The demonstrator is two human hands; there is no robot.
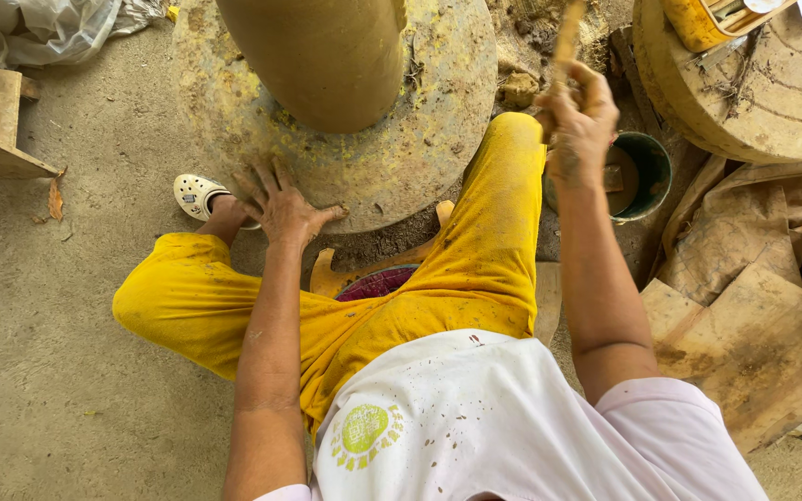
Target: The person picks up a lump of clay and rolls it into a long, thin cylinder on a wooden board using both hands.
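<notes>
Left hand [282, 206] spread flat, fingers wide, on the rim of the round stone wheel [438, 111] bearing the tall clay pot [313, 56]. Right hand [579, 121] raised and clenched around a wooden stick [568, 32], above the green bucket [652, 172] beside the yellow-trousered knee.

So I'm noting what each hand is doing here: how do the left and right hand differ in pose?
The left hand lies flat, fingers spread, palm down on the rim of the round stone wheel; the right hand is raised off any surface and closed in a grip around a wooden stick. The left hand holds nothing; the right hand holds that tool upright. The left is low near the knee; the right is beside the green bucket. Both look clay-smeared.
</notes>
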